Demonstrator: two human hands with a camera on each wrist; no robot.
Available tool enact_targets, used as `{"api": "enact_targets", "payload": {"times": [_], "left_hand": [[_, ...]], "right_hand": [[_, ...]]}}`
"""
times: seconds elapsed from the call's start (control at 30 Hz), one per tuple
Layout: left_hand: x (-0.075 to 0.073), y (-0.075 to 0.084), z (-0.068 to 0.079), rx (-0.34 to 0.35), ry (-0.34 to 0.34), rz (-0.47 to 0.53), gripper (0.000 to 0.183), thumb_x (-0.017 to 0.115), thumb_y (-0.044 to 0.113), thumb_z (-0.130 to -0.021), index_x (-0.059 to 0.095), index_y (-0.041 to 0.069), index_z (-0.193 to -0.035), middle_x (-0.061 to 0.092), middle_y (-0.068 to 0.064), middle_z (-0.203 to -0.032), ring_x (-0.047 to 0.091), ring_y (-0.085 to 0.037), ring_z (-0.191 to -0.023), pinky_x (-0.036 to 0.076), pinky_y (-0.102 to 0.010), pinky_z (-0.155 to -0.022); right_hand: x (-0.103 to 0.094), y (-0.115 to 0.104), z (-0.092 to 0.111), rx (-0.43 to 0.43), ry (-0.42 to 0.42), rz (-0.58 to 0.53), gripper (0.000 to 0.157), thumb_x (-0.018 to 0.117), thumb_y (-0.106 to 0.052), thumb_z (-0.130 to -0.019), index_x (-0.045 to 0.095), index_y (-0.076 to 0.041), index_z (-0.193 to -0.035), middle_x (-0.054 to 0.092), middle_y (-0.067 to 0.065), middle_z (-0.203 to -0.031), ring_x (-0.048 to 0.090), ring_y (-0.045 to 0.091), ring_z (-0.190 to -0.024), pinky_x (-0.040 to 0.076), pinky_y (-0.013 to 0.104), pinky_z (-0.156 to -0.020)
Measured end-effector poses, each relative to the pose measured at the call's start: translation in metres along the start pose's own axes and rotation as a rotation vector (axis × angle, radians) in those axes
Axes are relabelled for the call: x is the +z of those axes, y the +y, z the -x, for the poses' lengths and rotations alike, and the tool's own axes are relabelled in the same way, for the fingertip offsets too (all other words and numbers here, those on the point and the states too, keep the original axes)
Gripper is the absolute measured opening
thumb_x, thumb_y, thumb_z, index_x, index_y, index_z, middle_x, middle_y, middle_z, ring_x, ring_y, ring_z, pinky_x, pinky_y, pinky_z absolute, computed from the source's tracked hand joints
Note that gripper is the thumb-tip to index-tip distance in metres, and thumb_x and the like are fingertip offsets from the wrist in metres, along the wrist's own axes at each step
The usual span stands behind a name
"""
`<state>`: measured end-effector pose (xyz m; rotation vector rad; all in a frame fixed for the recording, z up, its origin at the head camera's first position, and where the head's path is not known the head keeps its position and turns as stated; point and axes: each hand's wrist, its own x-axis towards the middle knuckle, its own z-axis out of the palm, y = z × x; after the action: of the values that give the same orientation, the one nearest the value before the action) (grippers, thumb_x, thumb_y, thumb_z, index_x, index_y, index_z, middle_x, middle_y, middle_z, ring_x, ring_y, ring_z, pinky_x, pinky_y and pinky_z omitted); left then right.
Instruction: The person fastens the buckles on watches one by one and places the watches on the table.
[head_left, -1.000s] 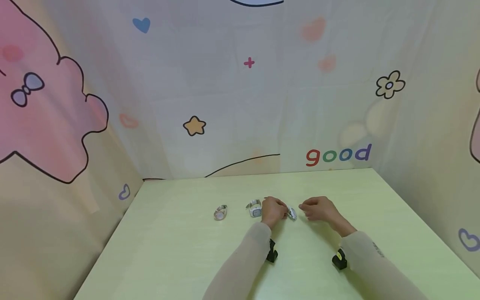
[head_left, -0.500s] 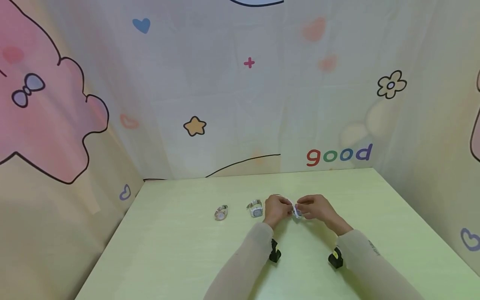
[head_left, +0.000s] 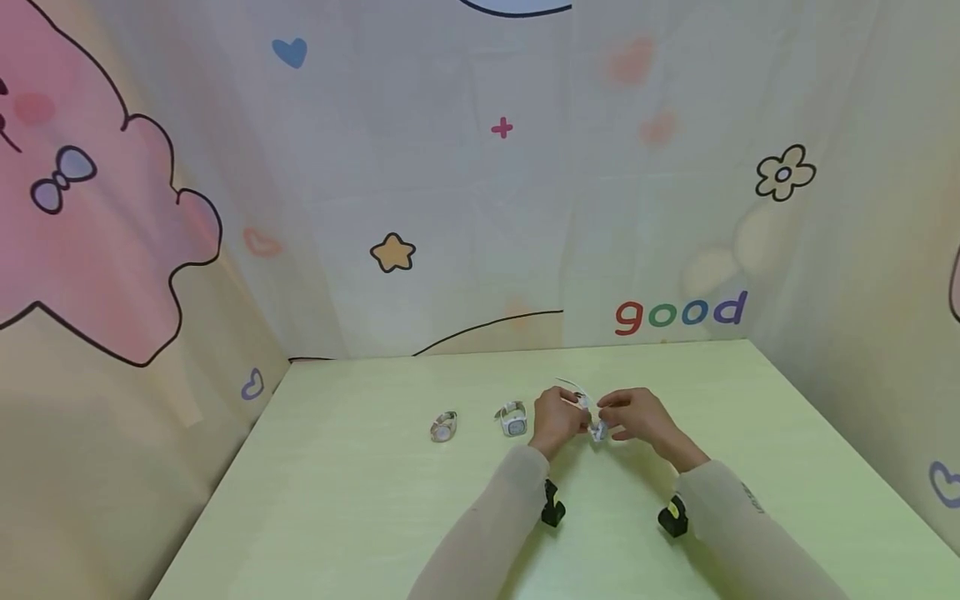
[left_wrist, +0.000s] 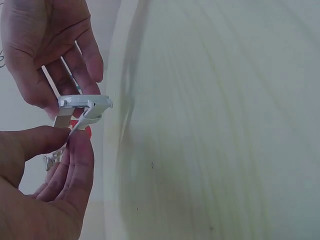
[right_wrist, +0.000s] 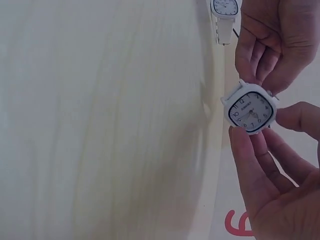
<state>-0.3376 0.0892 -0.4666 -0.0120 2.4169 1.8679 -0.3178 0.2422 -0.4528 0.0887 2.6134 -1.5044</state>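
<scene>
A white wristwatch point(head_left: 597, 432) with a rounded-square case is held just off the far part of the table. My left hand point(head_left: 553, 422) pinches its strap between thumb and fingers, plainly seen in the left wrist view, where the watch point(left_wrist: 82, 101) appears edge-on. On the other side, my right hand point(head_left: 643, 419) has thumb and fingertips at opposite edges of the case. The numbered dial point(right_wrist: 251, 111) faces the right wrist camera. One strap end sticks up behind the left hand; the left fingers hide part of the strap.
Left of the hands, a second white wristwatch point(head_left: 513, 422) rests on the pale green table point(head_left: 337, 500). Further left lies a pinkish wristwatch point(head_left: 443, 427). A printed cloth backdrop point(head_left: 480, 208) rises behind the table's back edge.
The right hand has come in from the right to the watch. The left hand has shifted slightly right with it, and the watch has turned, its strap end now showing higher.
</scene>
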Motion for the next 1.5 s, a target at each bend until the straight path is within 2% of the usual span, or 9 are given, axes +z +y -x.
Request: {"api": "enact_targets", "payload": {"times": [0.1, 0.2, 0.33, 0.53, 0.73, 0.9, 1.17, 1.33, 1.5], "left_hand": [[-0.002, -0.001, 0.002, 0.009, -0.013, -0.016, 0.024, 0.072, 0.002, -0.080, 0.069, 0.000, -0.104, 0.071, -0.006, -0.078, 0.071, -0.016, -0.062, 0.060, -0.029, -0.062], [-0.003, -0.001, 0.002, 0.031, -0.017, -0.011, 0.020, 0.069, 0.007, -0.084, 0.073, 0.000, -0.102, 0.072, -0.006, -0.080, 0.071, -0.015, -0.064, 0.059, -0.027, -0.063], [-0.005, 0.001, 0.002, 0.053, -0.035, 0.043, 0.016, 0.068, 0.011, -0.087, 0.072, 0.001, -0.099, 0.070, -0.005, -0.082, 0.071, -0.016, -0.069, 0.059, -0.026, -0.066], [-0.007, 0.008, 0.005, 0.082, -0.108, 0.139, 0.015, 0.067, 0.012, -0.092, 0.068, 0.001, -0.101, 0.073, -0.007, -0.088, 0.072, -0.021, -0.079, 0.060, -0.026, -0.064], [-0.011, 0.012, 0.009, 0.092, -0.144, 0.189, 0.022, 0.070, 0.014, -0.091, 0.066, 0.000, -0.108, 0.075, -0.014, -0.097, 0.073, -0.020, -0.077, 0.061, -0.030, -0.064], [-0.011, 0.016, 0.010, 0.126, -0.113, 0.138, 0.024, 0.071, 0.022, -0.091, 0.068, 0.005, -0.108, 0.075, -0.009, -0.093, 0.072, -0.016, -0.074, 0.061, -0.034, -0.070], [-0.016, 0.027, 0.013, 0.209, -0.046, 0.080, 0.026, 0.069, 0.032, -0.093, 0.072, 0.011, -0.106, 0.072, -0.001, -0.083, 0.067, -0.011, -0.067, 0.060, -0.034, -0.069], [-0.027, 0.033, 0.015, 0.265, -0.026, 0.072, 0.026, 0.068, 0.033, -0.093, 0.073, 0.012, -0.108, 0.073, 0.000, -0.089, 0.067, -0.008, -0.073, 0.057, -0.025, -0.067], [-0.038, 0.036, 0.018, 0.287, -0.041, 0.141, 0.026, 0.068, 0.026, -0.094, 0.071, 0.009, -0.112, 0.073, -0.004, -0.093, 0.068, -0.011, -0.078, 0.059, -0.024, -0.069]], "right_hand": [[0.001, -0.001, 0.002, 0.007, 0.025, -0.005, 0.030, 0.061, -0.012, -0.095, 0.063, 0.004, -0.120, 0.069, 0.020, -0.109, 0.070, 0.018, -0.085, 0.061, 0.037, -0.073], [0.002, -0.002, 0.004, -0.009, 0.061, 0.013, 0.032, 0.060, -0.013, -0.095, 0.062, 0.004, -0.121, 0.068, 0.022, -0.109, 0.069, 0.017, -0.083, 0.061, 0.034, -0.072], [0.002, -0.003, 0.005, -0.064, 0.115, 0.058, 0.034, 0.059, -0.018, -0.096, 0.062, 0.005, -0.121, 0.069, 0.023, -0.106, 0.070, 0.015, -0.078, 0.061, 0.030, -0.069], [0.000, -0.006, 0.006, -0.126, 0.189, 0.057, 0.035, 0.056, -0.023, -0.100, 0.062, 0.005, -0.120, 0.069, 0.019, -0.095, 0.070, 0.012, -0.073, 0.061, 0.030, -0.068], [-0.001, -0.009, 0.009, -0.115, 0.239, 0.039, 0.033, 0.051, -0.019, -0.103, 0.060, 0.005, -0.125, 0.069, 0.022, -0.105, 0.069, 0.013, -0.081, 0.060, 0.028, -0.074], [0.000, -0.011, 0.011, -0.135, 0.271, -0.039, 0.038, 0.052, -0.024, -0.103, 0.053, 0.000, -0.133, 0.069, 0.022, -0.103, 0.071, 0.013, -0.080, 0.060, 0.027, -0.072], [0.004, -0.022, 0.016, -0.199, 0.315, -0.130, 0.051, 0.045, -0.045, -0.102, 0.060, -0.004, -0.129, 0.067, 0.014, -0.094, 0.068, 0.005, -0.075, 0.060, 0.026, -0.071], [0.006, -0.033, 0.019, -0.256, 0.323, -0.162, 0.049, 0.048, -0.043, -0.102, 0.060, -0.006, -0.131, 0.067, 0.017, -0.098, 0.068, 0.003, -0.076, 0.060, 0.026, -0.072], [0.007, -0.043, 0.025, -0.279, 0.306, -0.214, 0.045, 0.054, -0.035, -0.100, 0.057, -0.007, -0.135, 0.067, 0.019, -0.104, 0.068, 0.004, -0.079, 0.060, 0.026, -0.074]]}}
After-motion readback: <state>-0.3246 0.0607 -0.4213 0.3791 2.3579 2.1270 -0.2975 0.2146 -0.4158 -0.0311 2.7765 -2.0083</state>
